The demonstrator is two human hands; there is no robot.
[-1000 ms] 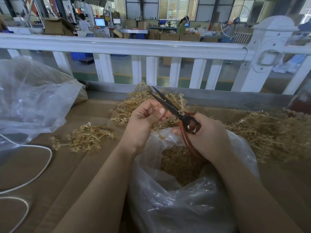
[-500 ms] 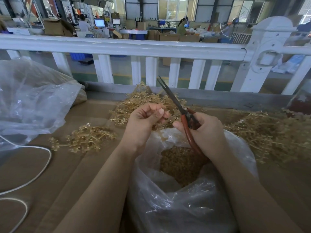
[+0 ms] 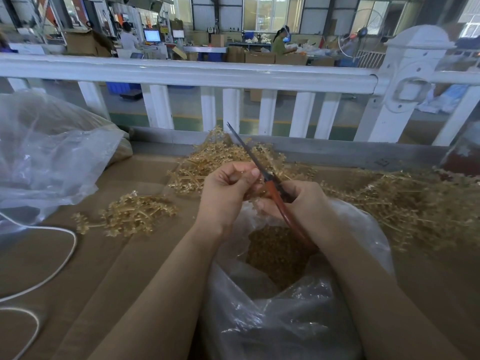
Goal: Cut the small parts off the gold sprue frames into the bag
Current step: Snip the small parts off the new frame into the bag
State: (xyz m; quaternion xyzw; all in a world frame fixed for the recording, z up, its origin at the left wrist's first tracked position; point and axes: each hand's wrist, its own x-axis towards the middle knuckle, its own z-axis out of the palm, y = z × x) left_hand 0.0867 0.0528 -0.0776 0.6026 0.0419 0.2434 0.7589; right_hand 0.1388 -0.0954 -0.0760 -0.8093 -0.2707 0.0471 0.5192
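We see both hands meeting just above the open mouth of a clear crinkled plastic bag (image 3: 298, 320), which stands on the brown cardboard-covered worktop (image 3: 78, 268) directly in front of us. The right hand (image 3: 304, 206) has its fingers curled round the red handles of a pair of slim dark-bladed scissors (image 3: 262, 172); the blades point up and to the left, almost closed, their tips just parted. The left hand (image 3: 228, 193) is curled with fingertips and thumb pinching a small piece of gold sprue right beside the blades — the piece itself is mostly hidden between the 2 hands, so we cannot tell its shape.

Inside the bag lies a heap of small gold cut parts (image 3: 278, 255), visible through the opening below the right wrist. Gold sprue frames sit in 3 piles on the worktop: a small tangled pile (image 3: 130, 216) to the left of our left forearm, a larger pile (image 3: 207, 162) behind the hands near the far edge, and a broad spread (image 3: 415, 206) to the right of the bag.

At far left rests a large, puffed transparent plastic bag (image 3: 46, 157), with a white cord (image 3: 52, 271) looping over the worktop beneath it. A white railing with square balusters (image 3: 197, 74) runs across behind the worktop — beyond it, a workshop floor with cardboard boxes.
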